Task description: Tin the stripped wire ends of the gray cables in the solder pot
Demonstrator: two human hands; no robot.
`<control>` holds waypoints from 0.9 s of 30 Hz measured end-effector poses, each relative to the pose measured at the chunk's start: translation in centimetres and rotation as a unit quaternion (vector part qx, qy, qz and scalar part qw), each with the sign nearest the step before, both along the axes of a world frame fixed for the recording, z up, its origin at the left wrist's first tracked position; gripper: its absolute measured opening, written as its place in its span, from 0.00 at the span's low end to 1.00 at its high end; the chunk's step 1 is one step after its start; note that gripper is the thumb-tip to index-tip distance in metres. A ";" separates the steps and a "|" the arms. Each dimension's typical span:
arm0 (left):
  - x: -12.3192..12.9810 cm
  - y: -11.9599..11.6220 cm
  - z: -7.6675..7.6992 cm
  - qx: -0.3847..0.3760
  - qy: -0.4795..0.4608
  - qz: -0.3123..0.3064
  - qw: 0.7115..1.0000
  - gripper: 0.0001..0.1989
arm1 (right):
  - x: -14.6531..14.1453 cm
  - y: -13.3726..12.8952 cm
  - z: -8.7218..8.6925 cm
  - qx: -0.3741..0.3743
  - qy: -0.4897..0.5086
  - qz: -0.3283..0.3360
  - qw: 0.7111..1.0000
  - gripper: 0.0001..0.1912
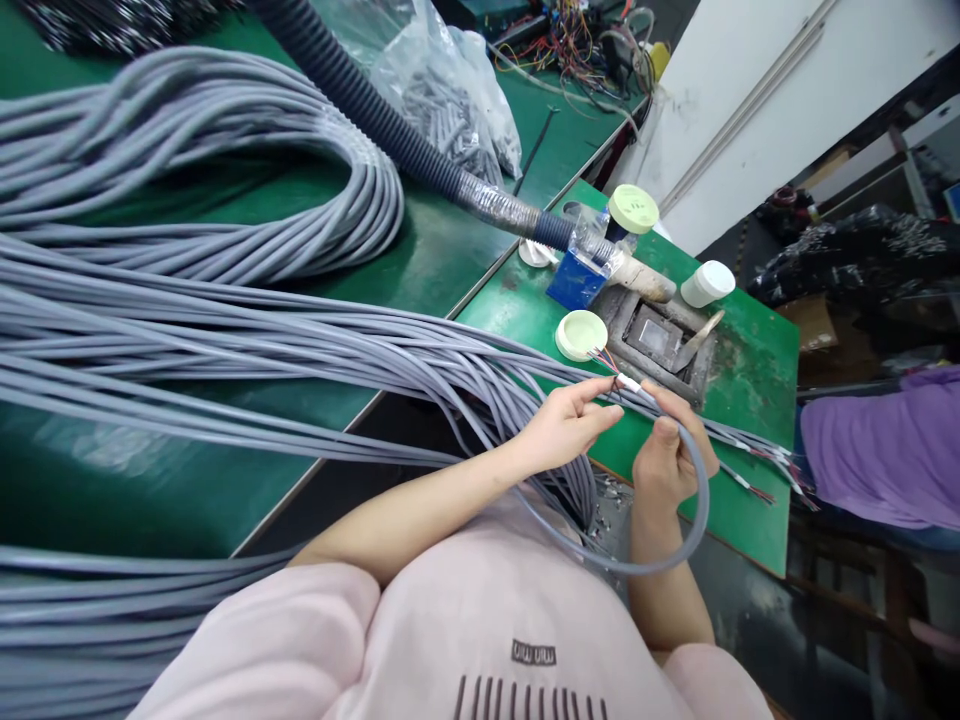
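Note:
My right hand is closed around a grey cable, which bends in a loop below it and runs back under my left forearm. A white sleeve sits near the cable's end, and thin coloured wires fan out beyond it. At the base of these wires is the index fingertip of my left hand. My left thumb stands apart from that finger, and its other fingers are partly hidden. Dark thin strands hang by the fingertip. Beneath both hands lies a bundle of grey cables.
A soldering pot with a scraper stands on the green board. Around it are a pale open tub, a white jar and an extraction hose. Coiled cables lie left; a person in purple is right.

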State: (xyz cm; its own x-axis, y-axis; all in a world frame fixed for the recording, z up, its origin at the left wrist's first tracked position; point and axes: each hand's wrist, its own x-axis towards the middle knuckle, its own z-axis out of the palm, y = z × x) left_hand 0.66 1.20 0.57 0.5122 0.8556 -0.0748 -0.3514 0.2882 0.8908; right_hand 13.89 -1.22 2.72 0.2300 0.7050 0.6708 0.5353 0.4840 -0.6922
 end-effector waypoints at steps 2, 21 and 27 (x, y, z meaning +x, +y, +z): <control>-1.1 0.3 0.7 0.032 0.049 -0.012 0.998 0.31 | 0.5 0.7 0.4 0.007 -0.022 -0.001 1.000 0.09; -9.7 4.0 -1.7 0.310 0.409 0.315 0.799 0.11 | 1.3 12.0 1.0 -0.093 -0.243 0.002 0.965 0.14; -9.8 4.1 -1.9 0.324 0.431 0.302 0.786 0.11 | 1.2 13.1 0.6 -0.112 -0.282 -0.008 0.953 0.15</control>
